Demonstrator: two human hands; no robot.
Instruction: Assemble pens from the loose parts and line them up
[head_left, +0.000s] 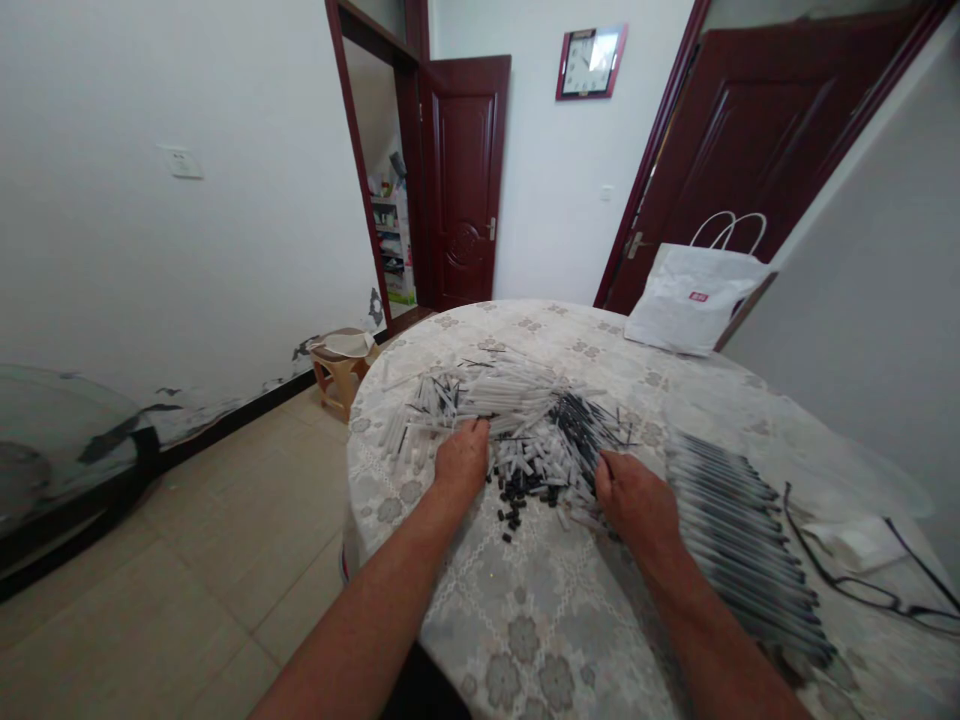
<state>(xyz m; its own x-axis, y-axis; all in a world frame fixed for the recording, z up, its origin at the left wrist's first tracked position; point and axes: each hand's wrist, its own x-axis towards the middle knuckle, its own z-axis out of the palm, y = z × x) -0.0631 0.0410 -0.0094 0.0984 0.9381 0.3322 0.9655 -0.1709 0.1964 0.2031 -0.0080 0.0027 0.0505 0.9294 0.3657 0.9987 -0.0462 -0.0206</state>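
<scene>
My left hand (463,462) is closed at the left side of a heap of translucent white pen barrels (510,385). Whatever its fingers pinch is too small to name. My right hand (639,497) is closed too, beside a bundle of dark pen refills (581,425); its fingertips hide what they hold, if anything. Between the hands lie short whitish plastic pieces (532,455) and small black plugs (514,495), loosely scattered. To the right of my right forearm, finished-looking pens (731,530) lie side by side in a long row.
The round table has a flowered cloth (525,650). Eyeglasses (862,595) and a crumpled white wrapper (855,543) lie at the right. A white carrier bag (694,300) stands at the far right edge. A low wooden stool (334,380) and a fan (60,450) are on the left.
</scene>
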